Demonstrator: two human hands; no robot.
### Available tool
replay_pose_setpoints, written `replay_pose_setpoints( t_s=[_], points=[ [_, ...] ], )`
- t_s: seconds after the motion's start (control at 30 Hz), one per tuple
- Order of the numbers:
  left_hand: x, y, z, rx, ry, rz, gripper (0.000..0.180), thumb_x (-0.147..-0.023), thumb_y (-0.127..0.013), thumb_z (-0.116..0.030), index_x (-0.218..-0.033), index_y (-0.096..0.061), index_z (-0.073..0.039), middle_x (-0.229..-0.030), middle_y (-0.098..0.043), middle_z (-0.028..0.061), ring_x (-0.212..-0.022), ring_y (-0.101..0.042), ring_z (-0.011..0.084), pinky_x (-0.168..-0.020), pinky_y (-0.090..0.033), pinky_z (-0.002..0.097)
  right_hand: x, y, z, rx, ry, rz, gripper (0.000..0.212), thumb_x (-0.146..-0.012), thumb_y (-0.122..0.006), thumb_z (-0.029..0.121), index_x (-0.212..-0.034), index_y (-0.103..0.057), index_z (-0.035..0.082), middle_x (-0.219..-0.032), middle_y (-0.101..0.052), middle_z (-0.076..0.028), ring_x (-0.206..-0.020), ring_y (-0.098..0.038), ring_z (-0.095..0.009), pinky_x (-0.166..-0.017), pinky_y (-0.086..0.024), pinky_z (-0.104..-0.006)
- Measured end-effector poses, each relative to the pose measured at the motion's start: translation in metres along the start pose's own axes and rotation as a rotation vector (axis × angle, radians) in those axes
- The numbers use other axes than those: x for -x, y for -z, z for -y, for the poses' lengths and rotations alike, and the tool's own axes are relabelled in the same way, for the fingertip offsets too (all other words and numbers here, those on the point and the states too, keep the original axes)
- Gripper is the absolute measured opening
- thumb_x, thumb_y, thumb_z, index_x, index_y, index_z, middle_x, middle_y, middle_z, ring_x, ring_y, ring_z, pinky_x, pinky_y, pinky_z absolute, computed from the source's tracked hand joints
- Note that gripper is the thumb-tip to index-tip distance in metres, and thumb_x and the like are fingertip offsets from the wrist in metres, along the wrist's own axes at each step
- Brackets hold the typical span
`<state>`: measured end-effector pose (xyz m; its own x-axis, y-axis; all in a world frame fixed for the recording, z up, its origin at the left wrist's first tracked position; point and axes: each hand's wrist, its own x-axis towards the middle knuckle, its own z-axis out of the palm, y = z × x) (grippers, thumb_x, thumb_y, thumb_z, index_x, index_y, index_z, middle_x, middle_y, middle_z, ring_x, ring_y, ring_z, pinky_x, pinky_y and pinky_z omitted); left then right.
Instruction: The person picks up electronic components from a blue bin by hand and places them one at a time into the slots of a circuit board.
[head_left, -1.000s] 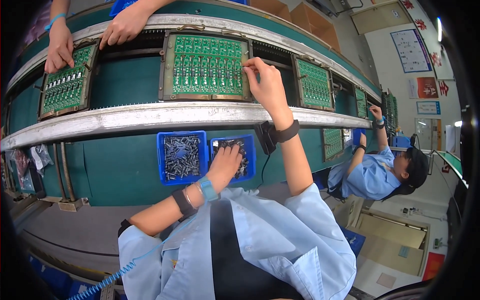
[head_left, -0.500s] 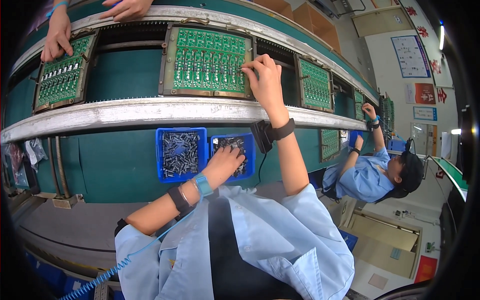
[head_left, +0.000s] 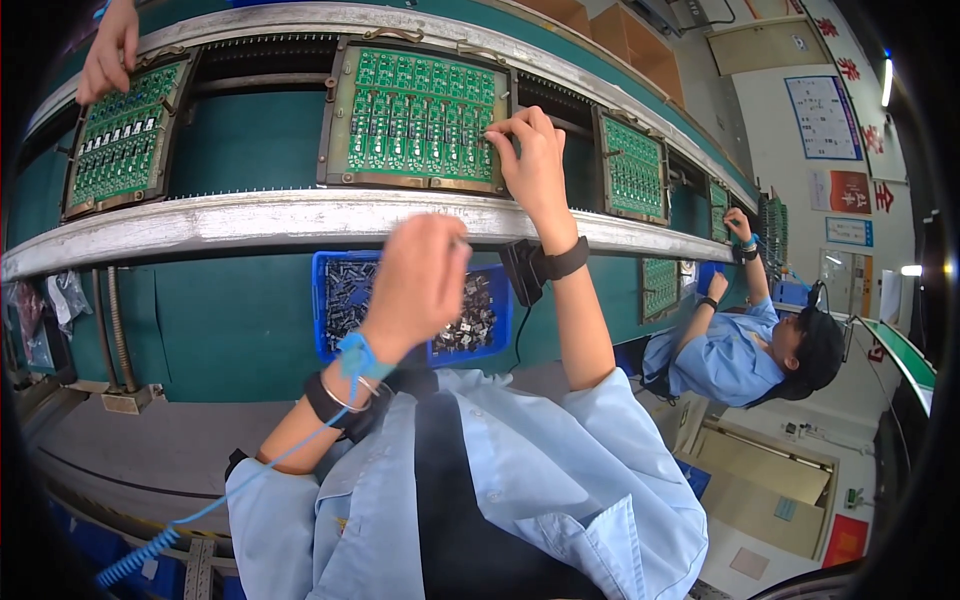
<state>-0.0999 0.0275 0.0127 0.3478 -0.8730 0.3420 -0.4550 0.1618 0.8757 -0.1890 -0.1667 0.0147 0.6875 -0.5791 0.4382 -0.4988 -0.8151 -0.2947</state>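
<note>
A green circuit board panel (head_left: pixel 420 125) in a metal-edged frame lies across the conveyor in front of me. My right hand (head_left: pixel 535 165) is at its right edge, thumb and forefinger pinched; what they hold is hidden. My left hand (head_left: pixel 415 285), smeared by motion, hangs over two blue bins below the near rail. Its fingers look closed, with a small dark electronic component (head_left: pixel 459 242) at the tips. The left bin (head_left: pixel 319 310) holds many small dark cylindrical parts. Dark and silvery small parts fill the right bin (head_left: pixel 505 330). My left hand partly hides both bins.
White metal rails (head_left: pixel 250 222) run along the conveyor. Another framed board (head_left: pixel 125 140) is at the left, beneath a co-worker's hand (head_left: pixel 108 55). Further boards (head_left: pixel 633 165) stand to the right, where a person in blue (head_left: pixel 725 350) works. A coiled blue cord (head_left: pixel 150 555) trails from my left wrist.
My left hand has risen out of the right bin toward the near rail. The right hand stays almost still at the board's edge. One co-worker's hand at the upper left has left the view.
</note>
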Motion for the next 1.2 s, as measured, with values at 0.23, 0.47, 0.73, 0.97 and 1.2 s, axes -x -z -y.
replay_pose_setpoints(
  t_s=[0.23,0.47,0.73,0.97,1.2],
  points=[
    [-0.046,0.047,0.041,-0.232,0.112,-0.593,0.014,-0.096,-0.041,-0.010,-0.098,-0.045,0.003,-0.111,-0.059,0.0245,-0.102,-0.056,0.0408,-0.086,-0.043,0.0463,0.002,-0.005,0.001,0.005,-0.030,-0.007,0.005,-0.082,-0.068,0.010,-0.084,-0.067,0.006,-0.084,-0.053,-0.005,-0.084,-0.052,-0.022,-0.077,-0.032,-0.0341],
    [-0.047,0.035,0.044,-0.177,0.288,-0.534,0.014,-0.098,-0.039,-0.012,-0.096,-0.040,0.002,-0.107,-0.060,0.0325,-0.108,-0.057,0.0463,-0.070,-0.049,0.0496,0.004,-0.010,0.001,-0.014,-0.033,-0.026,0.005,-0.083,-0.068,0.011,-0.084,-0.067,0.006,-0.084,-0.053,-0.004,-0.087,-0.052,-0.022,-0.080,-0.031,-0.0350],
    [-0.047,0.033,0.048,-0.216,0.251,-0.555,0.014,-0.098,-0.039,-0.012,-0.096,-0.041,0.002,-0.105,-0.060,0.0353,-0.106,-0.059,0.0451,-0.064,-0.050,0.0468,0.005,-0.011,0.001,0.008,-0.020,-0.043,0.005,-0.083,-0.068,0.012,-0.084,-0.067,0.007,-0.084,-0.054,-0.004,-0.087,-0.052,-0.022,-0.081,-0.031,-0.0350],
    [-0.046,0.031,0.050,-0.225,0.244,-0.569,0.016,-0.098,-0.040,-0.014,-0.095,-0.042,0.001,-0.107,-0.060,0.0344,-0.100,-0.061,0.0449,-0.063,-0.051,0.0455,0.005,-0.008,0.001,0.054,-0.007,-0.049,0.006,-0.082,-0.069,0.013,-0.083,-0.068,0.007,-0.083,-0.054,-0.003,-0.085,-0.053,-0.021,-0.080,-0.032,-0.0348],
    [-0.045,0.028,0.051,-0.260,0.272,-0.586,0.017,-0.098,-0.041,-0.016,-0.095,-0.042,0.001,-0.112,-0.059,0.0341,-0.095,-0.063,0.0447,-0.064,-0.051,0.0453,0.002,-0.004,0.002,0.056,0.009,-0.041,0.006,-0.081,-0.070,0.014,-0.081,-0.070,0.007,-0.081,-0.055,-0.003,-0.083,-0.053,-0.020,-0.079,-0.032,-0.0343]
  ],
)
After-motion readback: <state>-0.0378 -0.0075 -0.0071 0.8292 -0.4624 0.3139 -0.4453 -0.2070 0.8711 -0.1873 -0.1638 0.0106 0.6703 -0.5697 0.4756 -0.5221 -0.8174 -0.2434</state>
